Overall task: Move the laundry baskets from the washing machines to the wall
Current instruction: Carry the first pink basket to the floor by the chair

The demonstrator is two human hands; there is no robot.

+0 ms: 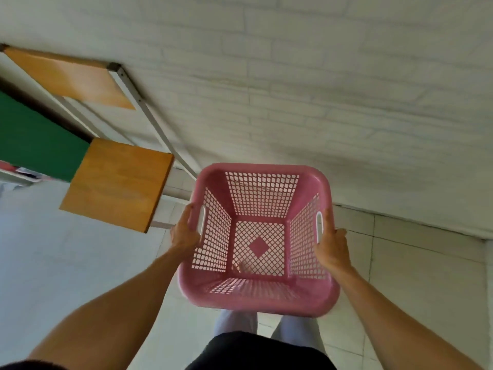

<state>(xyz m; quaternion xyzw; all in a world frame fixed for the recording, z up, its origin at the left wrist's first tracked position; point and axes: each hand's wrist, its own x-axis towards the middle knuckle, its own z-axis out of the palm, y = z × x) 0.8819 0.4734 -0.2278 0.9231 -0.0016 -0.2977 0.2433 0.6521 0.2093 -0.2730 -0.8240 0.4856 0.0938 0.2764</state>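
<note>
Pink basket point(256, 297) upright — mouth up, both hands gripping.

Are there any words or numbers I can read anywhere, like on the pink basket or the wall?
None can be read.
The pink basket, held by the left hand and right hand, shows no writing.
The white brick wall and wooden shelf show none either.
The items at the far left are too blurred to tell.

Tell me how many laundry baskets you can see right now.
1. A pink laundry basket, empty, is held off the floor in front of the white brick wall, left hand and right hand gripping its side handles. Others may be out of frame.
</note>
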